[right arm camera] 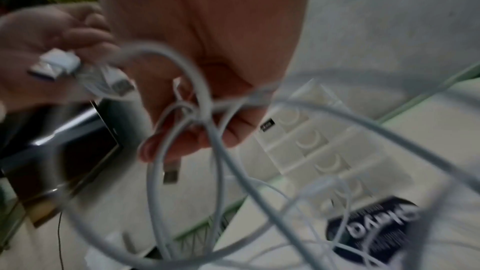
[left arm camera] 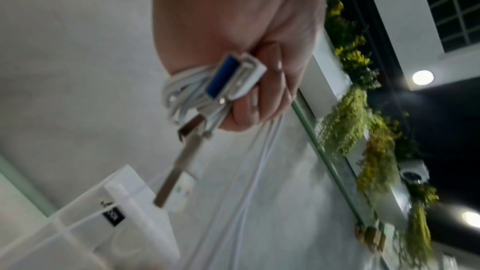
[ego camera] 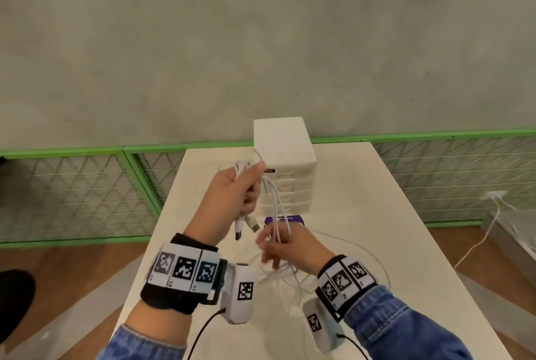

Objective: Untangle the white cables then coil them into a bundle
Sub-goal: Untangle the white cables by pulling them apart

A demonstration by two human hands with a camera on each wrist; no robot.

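Observation:
My left hand [ego camera: 243,188] is raised above the table and grips a bunch of white cables [ego camera: 275,203] in its fist. USB plugs [ego camera: 249,224] hang out below the fist, and a blue-tongued plug [left arm camera: 228,75] shows in the left wrist view. Lower and to the right, my right hand [ego camera: 278,243] pinches the strands that run down from the left hand. Its curled fingers [right arm camera: 197,139] have several cable loops [right arm camera: 207,110] crossing them. More loose cable [ego camera: 290,275] lies tangled on the table under the right hand.
A white drawer unit [ego camera: 285,162] stands on the cream table [ego camera: 362,214] just behind the hands. A purple box [ego camera: 285,219] lies at its foot. Green mesh fencing [ego camera: 87,194] runs behind the table. Another white cable [ego camera: 487,232] hangs at the far right.

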